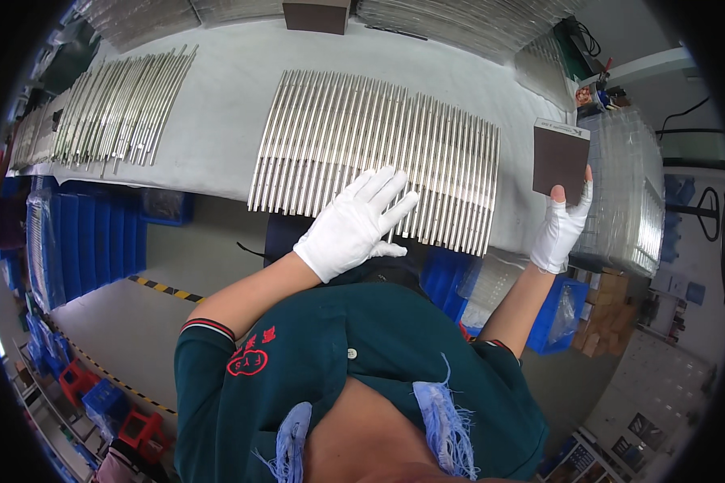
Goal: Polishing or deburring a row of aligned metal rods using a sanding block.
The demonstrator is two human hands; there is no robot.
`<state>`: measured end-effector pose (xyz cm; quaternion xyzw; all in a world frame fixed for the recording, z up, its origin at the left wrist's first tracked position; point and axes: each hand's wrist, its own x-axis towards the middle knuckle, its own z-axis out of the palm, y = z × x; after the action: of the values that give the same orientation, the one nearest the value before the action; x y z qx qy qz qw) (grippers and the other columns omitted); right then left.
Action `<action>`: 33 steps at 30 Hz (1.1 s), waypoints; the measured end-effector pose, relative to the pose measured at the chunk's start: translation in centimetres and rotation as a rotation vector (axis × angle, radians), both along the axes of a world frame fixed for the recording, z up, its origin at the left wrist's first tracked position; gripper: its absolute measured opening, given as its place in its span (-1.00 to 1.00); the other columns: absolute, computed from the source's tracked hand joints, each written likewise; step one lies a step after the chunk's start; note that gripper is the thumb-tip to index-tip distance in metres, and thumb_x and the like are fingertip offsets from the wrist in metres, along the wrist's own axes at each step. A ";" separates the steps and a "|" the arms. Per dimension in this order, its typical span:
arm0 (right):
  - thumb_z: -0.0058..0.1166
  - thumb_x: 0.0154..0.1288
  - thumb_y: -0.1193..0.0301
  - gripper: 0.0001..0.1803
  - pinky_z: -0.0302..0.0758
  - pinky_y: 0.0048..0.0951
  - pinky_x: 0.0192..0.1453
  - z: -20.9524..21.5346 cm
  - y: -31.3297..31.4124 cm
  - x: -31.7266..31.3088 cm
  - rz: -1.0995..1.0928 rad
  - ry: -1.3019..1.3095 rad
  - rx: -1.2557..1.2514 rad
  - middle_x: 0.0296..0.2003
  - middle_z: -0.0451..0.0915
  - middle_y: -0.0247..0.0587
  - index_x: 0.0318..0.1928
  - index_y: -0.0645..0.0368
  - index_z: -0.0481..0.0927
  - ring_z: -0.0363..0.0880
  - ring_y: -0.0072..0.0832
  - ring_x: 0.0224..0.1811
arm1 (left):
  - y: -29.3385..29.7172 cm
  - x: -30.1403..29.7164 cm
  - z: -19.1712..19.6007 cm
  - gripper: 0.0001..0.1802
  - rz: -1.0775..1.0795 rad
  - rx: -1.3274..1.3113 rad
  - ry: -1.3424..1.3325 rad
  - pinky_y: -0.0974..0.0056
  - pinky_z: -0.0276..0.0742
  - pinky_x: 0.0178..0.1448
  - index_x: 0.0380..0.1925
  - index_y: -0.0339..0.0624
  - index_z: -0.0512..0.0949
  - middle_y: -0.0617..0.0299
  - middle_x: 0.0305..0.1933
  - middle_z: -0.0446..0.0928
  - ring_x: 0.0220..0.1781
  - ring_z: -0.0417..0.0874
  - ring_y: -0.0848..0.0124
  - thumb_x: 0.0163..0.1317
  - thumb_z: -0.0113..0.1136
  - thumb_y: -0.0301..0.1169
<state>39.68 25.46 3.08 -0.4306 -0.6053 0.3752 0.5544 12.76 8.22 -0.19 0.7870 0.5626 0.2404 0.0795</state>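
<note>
A row of shiny metal rods [314, 137] lies side by side on the white-covered table, pointing away from me. My left hand [354, 221], in a white glove, rests flat with spread fingers on the near part of the rods. Off to the right, my right hand [562, 229] wears a white glove with bare thumb and fingertip showing. It grips the near edge of a dark brown sanding block [560, 161] with a pale strip along its far side. The block is held up beside the rods, apart from them.
More metal rods [129, 105] lie at the table's left. A brown block [316, 16] sits at the back, near plastic-wrapped stacks [459, 24]. Wrapped bundles [624, 193] stand at the right. Blue crates [97, 241] and cardboard boxes [608, 314] are below table level.
</note>
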 end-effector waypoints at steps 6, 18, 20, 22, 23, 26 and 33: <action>0.31 0.27 0.38 -0.25 0.24 -0.34 0.44 0.0 -0.4 0.0 0.017 -0.056 -0.018 0.31 0.37 -0.16 0.41 0.15 0.26 0.34 -0.37 0.33 | 0.4 0.0 0.3 -0.15 0.041 0.051 0.104 0.04 0.30 0.43 0.22 -0.14 0.42 0.03 0.28 0.40 0.34 0.40 0.05 -0.15 0.46 -0.16; 0.30 0.18 0.57 -0.42 0.40 -0.50 0.28 1.0 -0.2 -6.5 0.600 -0.351 -0.165 0.13 0.59 -0.28 0.25 0.15 0.53 0.52 -0.53 0.16 | 0.4 -0.3 0.5 -0.39 -0.067 0.047 -0.077 0.04 0.34 0.39 0.07 -0.15 0.50 0.05 0.20 0.45 0.31 0.43 0.10 0.02 0.33 -0.11; 0.29 0.18 0.58 -0.43 0.41 -0.50 0.28 1.0 -0.6 -9.4 0.669 -0.425 -0.107 0.13 0.60 -0.28 0.24 0.16 0.53 0.52 -0.53 0.16 | 0.4 -0.3 0.0 -0.39 -0.070 0.053 -0.055 0.04 0.34 0.39 0.05 -0.16 0.49 0.05 0.19 0.45 0.30 0.43 0.10 0.02 0.33 -0.11; 0.23 0.20 0.62 -0.45 0.42 -0.48 0.29 1.1 -0.6 -10.8 0.756 -0.538 0.002 0.13 0.60 -0.28 0.24 0.16 0.54 0.53 -0.51 0.16 | 0.4 -0.2 0.1 -0.40 -0.080 0.061 -0.035 0.04 0.34 0.39 0.04 -0.17 0.49 0.05 0.19 0.44 0.28 0.44 0.10 0.01 0.34 -0.11; 0.23 0.20 0.62 -0.45 0.42 -0.48 0.29 1.2 -0.2 -10.7 0.760 -0.539 0.003 0.13 0.60 -0.28 0.24 0.16 0.54 0.53 -0.51 0.16 | 0.4 -0.3 0.5 -0.40 -0.080 0.066 -0.029 0.05 0.33 0.39 0.02 -0.19 0.48 0.04 0.18 0.44 0.27 0.44 0.10 0.01 0.34 -0.11; 0.18 0.20 0.69 -0.43 0.43 -0.48 0.28 2.0 1.7 -8.6 0.759 -0.361 -0.404 0.12 0.59 -0.30 0.25 0.13 0.54 0.52 -0.51 0.16 | 0.4 -0.3 0.5 -0.38 -0.094 0.056 -0.039 0.06 0.35 0.37 0.03 -0.21 0.47 0.02 0.20 0.43 0.26 0.46 0.08 -0.01 0.35 -0.13; 0.22 0.19 0.65 -0.44 0.42 -0.50 0.27 1.6 0.6 -10.4 0.787 -0.528 -0.038 0.12 0.61 -0.28 0.23 0.12 0.55 0.52 -0.57 0.16 | 0.6 -0.2 0.3 -0.35 -0.096 0.112 -0.006 0.04 0.40 0.31 0.03 -0.23 0.47 0.01 0.17 0.44 0.22 0.47 0.09 -0.07 0.38 -0.16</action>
<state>29.26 26.05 4.71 -0.2593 -0.8358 0.4454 0.1894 12.59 8.78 0.08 0.8155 0.5097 0.2699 0.0485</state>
